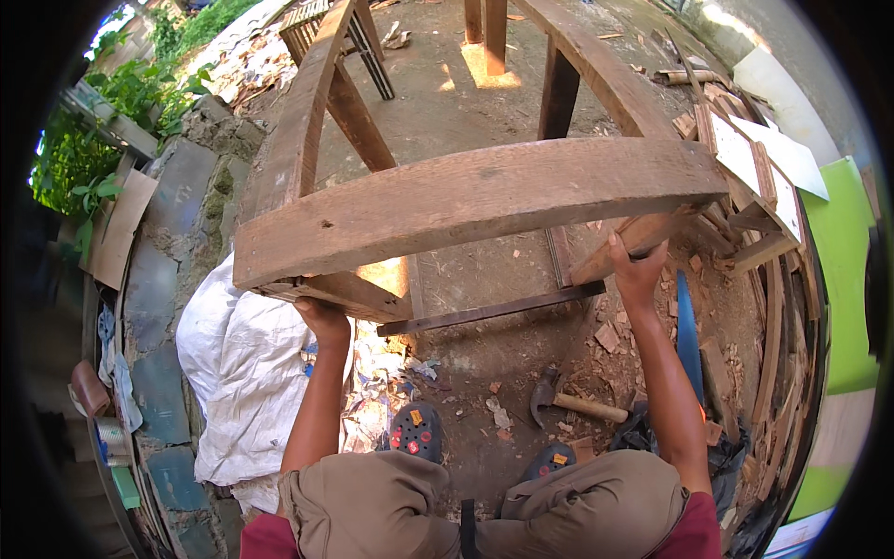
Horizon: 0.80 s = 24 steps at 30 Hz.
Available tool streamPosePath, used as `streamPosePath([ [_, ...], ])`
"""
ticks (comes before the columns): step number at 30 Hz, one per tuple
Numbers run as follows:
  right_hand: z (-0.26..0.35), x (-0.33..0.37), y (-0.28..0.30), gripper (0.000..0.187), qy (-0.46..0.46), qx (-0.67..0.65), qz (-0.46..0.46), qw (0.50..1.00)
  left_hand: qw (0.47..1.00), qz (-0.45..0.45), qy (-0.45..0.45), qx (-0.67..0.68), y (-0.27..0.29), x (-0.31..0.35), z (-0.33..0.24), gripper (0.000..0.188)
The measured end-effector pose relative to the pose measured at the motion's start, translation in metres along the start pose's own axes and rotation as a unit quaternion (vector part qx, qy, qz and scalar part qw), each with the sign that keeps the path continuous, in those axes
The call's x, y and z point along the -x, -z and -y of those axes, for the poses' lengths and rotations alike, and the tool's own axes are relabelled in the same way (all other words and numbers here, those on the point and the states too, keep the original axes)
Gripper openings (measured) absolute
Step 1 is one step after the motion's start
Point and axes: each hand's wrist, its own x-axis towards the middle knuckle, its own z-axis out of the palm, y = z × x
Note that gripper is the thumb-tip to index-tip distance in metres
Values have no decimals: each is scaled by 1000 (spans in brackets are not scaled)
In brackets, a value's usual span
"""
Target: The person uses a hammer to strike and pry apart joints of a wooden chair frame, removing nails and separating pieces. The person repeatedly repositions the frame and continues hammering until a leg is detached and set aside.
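A wooden frame point(475, 200) is gripped from beneath by both hands.
The left hand point(321, 317) and right hand point(636, 270) are clamped on its rails, above bare earth point(484, 363) strewn with wood scraps point(615, 335).

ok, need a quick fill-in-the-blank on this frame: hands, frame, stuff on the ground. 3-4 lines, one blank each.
1. Both hands grip the underside of a wooden ____ frame.
2. The left hand holds its corner next to a ____ sack.
3. On the dirt, between the right hand and the right foot, lies a claw ____ with a wooden handle.
4. A ____ saw blade lies right of the right forearm.

Missing words: table; white; hammer; blue
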Motion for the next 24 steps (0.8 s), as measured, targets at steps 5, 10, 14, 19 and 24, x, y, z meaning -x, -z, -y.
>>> streamPosePath([
  [5,10,-5,6,53,2,-9,9,1000,994,-70,40,67,-20,5,-13,95],
  [10,10,-3,0,56,-18,-34,8,999,996,-27,32,83,-14,-4,-17,92],
  [14,2,-3,6,60,-36,-50,38,997,997,-8,4,72,-11,-6,-13,92],
  [19,3,-2,2,60,-15,-52,22,998,999,11,-16,49,-13,-2,-16,92],
  [24,15,-1,-1,61,-43,-46,19,998,999,1,-5,46,-13,-8,-20,97],
])
